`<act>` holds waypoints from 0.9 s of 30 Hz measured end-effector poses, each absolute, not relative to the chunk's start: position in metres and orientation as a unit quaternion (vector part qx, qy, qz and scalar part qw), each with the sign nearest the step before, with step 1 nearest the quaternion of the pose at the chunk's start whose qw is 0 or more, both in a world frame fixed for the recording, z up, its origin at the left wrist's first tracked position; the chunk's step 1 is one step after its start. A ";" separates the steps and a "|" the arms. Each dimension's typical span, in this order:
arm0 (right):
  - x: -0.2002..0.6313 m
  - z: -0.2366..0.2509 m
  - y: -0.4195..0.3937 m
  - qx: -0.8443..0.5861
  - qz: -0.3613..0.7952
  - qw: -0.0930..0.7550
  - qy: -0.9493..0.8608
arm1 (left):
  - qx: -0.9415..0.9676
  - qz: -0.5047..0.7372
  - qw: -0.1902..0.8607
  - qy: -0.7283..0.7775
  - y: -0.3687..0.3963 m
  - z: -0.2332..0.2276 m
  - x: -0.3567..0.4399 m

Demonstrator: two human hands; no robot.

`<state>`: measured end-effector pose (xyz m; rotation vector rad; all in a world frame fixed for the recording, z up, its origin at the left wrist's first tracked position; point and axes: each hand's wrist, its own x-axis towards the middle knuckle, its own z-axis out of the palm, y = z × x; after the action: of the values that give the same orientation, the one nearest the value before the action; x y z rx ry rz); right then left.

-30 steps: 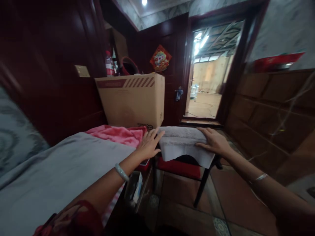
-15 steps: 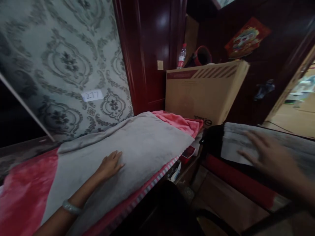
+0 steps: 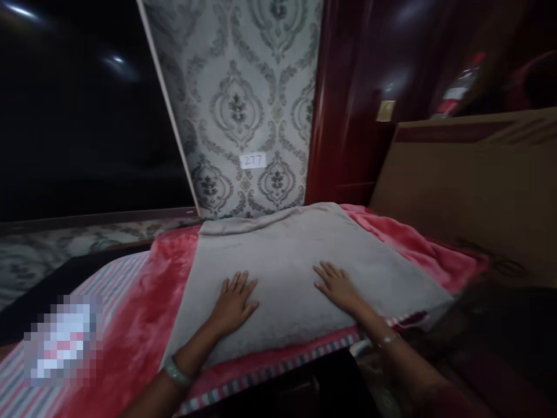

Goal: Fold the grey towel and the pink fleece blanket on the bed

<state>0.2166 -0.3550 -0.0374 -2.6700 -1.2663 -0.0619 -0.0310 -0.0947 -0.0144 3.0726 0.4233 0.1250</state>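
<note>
A grey towel [image 3: 287, 255] lies spread flat over a pink blanket [image 3: 143, 302] on a raised surface in front of me. My left hand [image 3: 232, 303] rests palm down on the towel's near left part, fingers apart. My right hand [image 3: 337, 285] lies palm down on its near right part, fingers spread as well. Neither hand holds anything. A pale bangle circles my left wrist and a thin bracelet my right.
A striped cloth edge [image 3: 278, 380] runs along the front under the blanket. A large cardboard box [image 3: 478, 186] stands at the right. Patterned wallpaper with a small "277" label [image 3: 252, 160] is behind, beside dark red wood panelling [image 3: 348, 116].
My view swung left, away from the chair with the folded grey towel. My left hand, then my right, left that towel and came down flat on the spread grey towel.
</note>
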 end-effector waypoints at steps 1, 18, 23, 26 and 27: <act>0.219 -0.047 -0.355 -0.902 -0.024 0.088 -0.422 | 0.990 0.041 0.023 0.136 -0.095 -0.015 -0.032; 0.246 -0.079 -0.361 -0.874 -0.071 0.111 -0.467 | 0.950 0.014 -0.002 0.311 -0.022 0.013 -0.058; 0.281 -0.029 -0.340 -0.857 0.020 0.148 -0.494 | 0.940 0.089 0.000 0.329 0.049 0.045 0.006; 0.317 -0.003 -0.320 -0.862 0.021 0.196 -0.467 | 0.947 0.132 -0.036 0.290 0.072 0.058 0.059; 0.331 0.002 -0.314 -0.869 0.014 0.203 -0.452 | 0.948 0.138 -0.054 0.282 0.078 0.061 0.075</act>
<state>0.3314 -0.3139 0.0022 -2.4243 -1.2613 0.0377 0.0750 0.0778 0.0607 3.0836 0.9184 0.4496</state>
